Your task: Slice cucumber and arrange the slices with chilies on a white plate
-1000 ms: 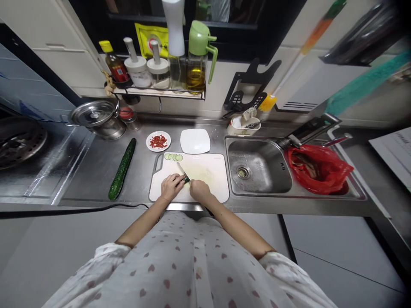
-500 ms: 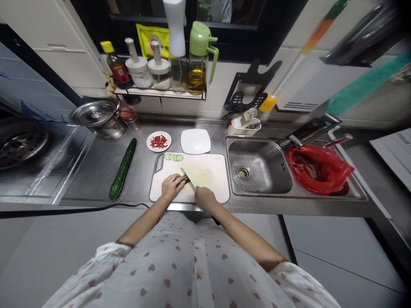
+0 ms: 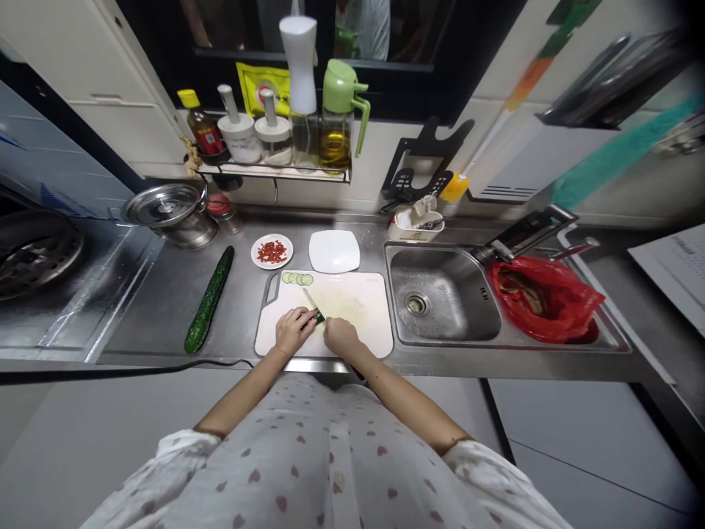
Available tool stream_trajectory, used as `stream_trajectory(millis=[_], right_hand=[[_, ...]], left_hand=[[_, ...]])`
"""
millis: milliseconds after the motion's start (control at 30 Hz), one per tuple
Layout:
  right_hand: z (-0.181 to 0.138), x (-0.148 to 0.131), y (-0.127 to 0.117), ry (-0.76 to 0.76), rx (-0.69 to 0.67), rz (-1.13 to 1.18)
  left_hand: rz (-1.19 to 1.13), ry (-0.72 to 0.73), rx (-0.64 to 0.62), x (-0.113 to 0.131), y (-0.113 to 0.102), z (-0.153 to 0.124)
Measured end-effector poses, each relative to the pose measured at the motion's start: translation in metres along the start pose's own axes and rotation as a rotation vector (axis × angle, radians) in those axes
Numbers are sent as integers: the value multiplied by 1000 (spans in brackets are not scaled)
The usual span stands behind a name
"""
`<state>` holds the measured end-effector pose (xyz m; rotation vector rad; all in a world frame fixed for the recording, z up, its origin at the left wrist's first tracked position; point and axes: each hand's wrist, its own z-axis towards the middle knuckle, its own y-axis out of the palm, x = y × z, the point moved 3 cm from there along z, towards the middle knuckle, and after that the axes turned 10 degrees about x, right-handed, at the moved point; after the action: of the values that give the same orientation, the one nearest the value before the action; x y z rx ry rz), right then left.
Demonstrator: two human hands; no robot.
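Observation:
On the white cutting board (image 3: pixel 363 316), my left hand (image 3: pixel 293 330) is closed on a short green cucumber piece (image 3: pixel 318 317) and holds it down. My right hand (image 3: pixel 340 336) grips the handle of a knife (image 3: pixel 309 302) whose blade lies against the cucumber piece, pointing away from me. Several cut cucumber slices (image 3: pixel 297 278) lie in a row at the board's far left corner. A whole cucumber (image 3: pixel 209 299) rests on the steel counter to the left of the board.
A small plate of chopped red chilli (image 3: pixel 272 251) and a white square plate (image 3: pixel 333 251) sit behind the board. A lidded steel pot (image 3: pixel 168 208) is at the back left, a sink (image 3: pixel 440 301) to the right, a red bag (image 3: pixel 543 297) beyond it.
My right hand drew back towards me with the knife, then came forward again to the cucumber piece. The view has tilted slightly; my left hand stayed on the cucumber.

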<state>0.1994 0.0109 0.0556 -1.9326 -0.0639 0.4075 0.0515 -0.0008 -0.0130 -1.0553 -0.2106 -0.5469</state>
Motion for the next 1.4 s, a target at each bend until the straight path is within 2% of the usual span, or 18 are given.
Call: stream_trajectory(millis=[167,467,900,1400], right_hand=[[6,-1,1,2,11,7],[-12,9,9,17,-21,-15],[8,-1,7,4,8,6],[13,-5,7,23,25,38]], left_hand=[[-12,-7,14,1,0,1],[-2,-23,-5,-1,2,0],[13,-7,4,-1,2,-1],[19,-8,20,-1,3,-2]])
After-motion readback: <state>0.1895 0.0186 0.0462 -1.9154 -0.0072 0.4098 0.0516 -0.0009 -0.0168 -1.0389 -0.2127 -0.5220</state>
